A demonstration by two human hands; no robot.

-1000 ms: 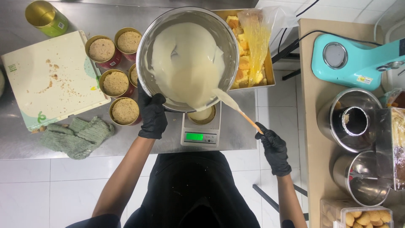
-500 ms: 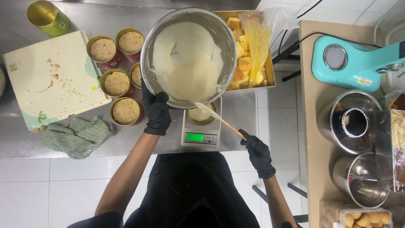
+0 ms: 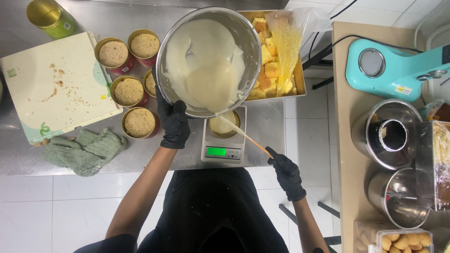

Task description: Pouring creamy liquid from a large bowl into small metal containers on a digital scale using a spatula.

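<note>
My left hand, in a black glove, grips the rim of a large steel bowl of pale cream batter and holds it tilted over a small tin that stands on a white digital scale. My right hand, also gloved, holds a spatula with a wooden handle; its blade reaches to the bowl's lower lip above the tin. Batter sits in the tin.
Several round tins with crumb bases stand left of the bowl. A cream board, a green cloth, a green-gold can, a tray of yellow cake cubes, a turquoise mixer and steel pots surround the steel table.
My right hand has drawn the spatula down from inside the bowl to its lower lip over the tin, shifting left and lower. The bowl stays tilted in my left hand.
</note>
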